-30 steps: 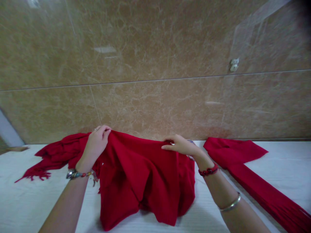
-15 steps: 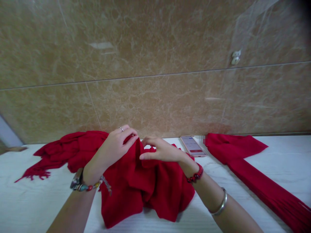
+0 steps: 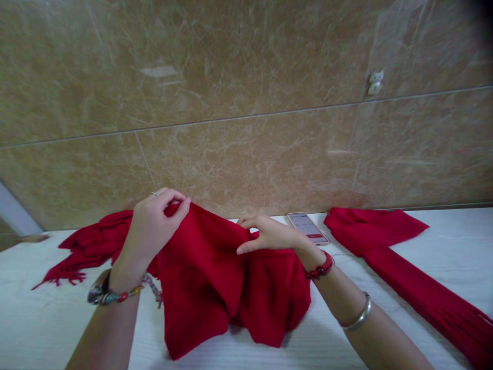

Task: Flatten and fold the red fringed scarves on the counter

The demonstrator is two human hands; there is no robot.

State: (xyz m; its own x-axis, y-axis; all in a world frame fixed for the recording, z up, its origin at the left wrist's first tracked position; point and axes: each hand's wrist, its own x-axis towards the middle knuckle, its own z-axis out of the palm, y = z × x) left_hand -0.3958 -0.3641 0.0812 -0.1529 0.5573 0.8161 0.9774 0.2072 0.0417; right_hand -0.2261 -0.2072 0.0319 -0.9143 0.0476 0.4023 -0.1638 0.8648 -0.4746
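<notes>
A crumpled red scarf [image 3: 204, 277] lies on the white tabletop, its upper edge lifted and stretched between both hands. My left hand [image 3: 156, 221], with a ring and a beaded bracelet, pinches this edge between thumb and fingers. My right hand [image 3: 269, 234] wears a red bead bracelet and a silver bangle. Its thumb lies in front of the scarf and its fingers reach over the edge, taking loose hold of it; the fingertips behind the cloth are partly hidden.
Another bunched red fringed scarf [image 3: 92, 239] is at the left. A folded red scarf [image 3: 408, 277] with long fringe extends to the right. Between it and the middle scarf lies a phone [image 3: 307, 227], screen lit. A brown marbled tile wall [image 3: 246, 159] rises behind the white table [image 3: 454, 246].
My left hand has moved left and slightly up, drawing the scarf's edge out straighter. My right hand has shifted a little to the right. The view has tilted slightly.
</notes>
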